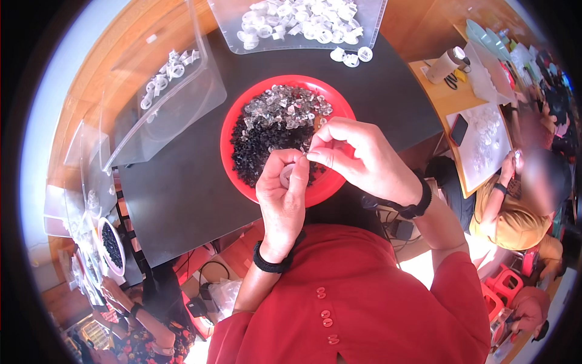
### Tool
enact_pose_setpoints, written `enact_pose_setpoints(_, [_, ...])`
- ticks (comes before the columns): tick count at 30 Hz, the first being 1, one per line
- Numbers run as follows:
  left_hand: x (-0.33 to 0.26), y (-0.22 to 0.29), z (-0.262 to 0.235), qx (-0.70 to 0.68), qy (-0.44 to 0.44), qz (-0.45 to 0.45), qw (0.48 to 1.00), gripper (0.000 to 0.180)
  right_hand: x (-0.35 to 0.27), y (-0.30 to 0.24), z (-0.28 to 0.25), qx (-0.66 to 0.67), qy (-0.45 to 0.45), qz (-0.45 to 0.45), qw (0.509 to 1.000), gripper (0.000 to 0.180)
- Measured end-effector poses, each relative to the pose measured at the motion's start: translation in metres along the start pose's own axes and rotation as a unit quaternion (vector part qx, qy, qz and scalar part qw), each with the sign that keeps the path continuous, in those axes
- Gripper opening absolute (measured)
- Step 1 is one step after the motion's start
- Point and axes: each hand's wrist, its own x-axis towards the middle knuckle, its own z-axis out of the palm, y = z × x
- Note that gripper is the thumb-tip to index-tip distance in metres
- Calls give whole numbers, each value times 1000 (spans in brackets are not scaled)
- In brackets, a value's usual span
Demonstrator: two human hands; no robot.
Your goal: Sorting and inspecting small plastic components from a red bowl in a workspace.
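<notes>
Your left hand pinches a small white ring upright over the near rim of the red bowl, steadying it while your right hand nips a tiny clear piece onto it. Black and clear bits fill the bowl, within easy reach.

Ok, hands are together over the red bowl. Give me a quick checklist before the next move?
1. Left hand holds a small pale ring-like part: ok.
2. Right hand pinches at that part: ok; any tiny piece in its fingertips: cannot tell.
3. Red bowl stocked with black and clear bits: ok.
4. Both hands over the bowl: ok.
5. White caps in clear tray ahead: ok.
6. Part seated: cannot tell.
</notes>
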Motion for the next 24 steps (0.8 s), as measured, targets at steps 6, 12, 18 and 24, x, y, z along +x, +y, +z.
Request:
enact_pose_setpoints(6, [0, 1, 6, 29, 18, 14, 999, 10, -1, 3, 6, -10, 15, -38, 999, 12])
enact_pose_setpoints(12, [6, 3, -2, -65, -7, -94, 993, 37, -4, 1, 9, 14, 86, -24, 996, 11])
enact_pose_setpoints(18, [6, 2, 0, -228, -53, -136, 963, 42, -10, -2, 14, -96, 103, -74, 987, 10])
enact_pose_setpoints(24, [6, 2, 3, -261, -59, -109, 957, 44, -14, 2, 20, -230, 116, -127, 958, 12])
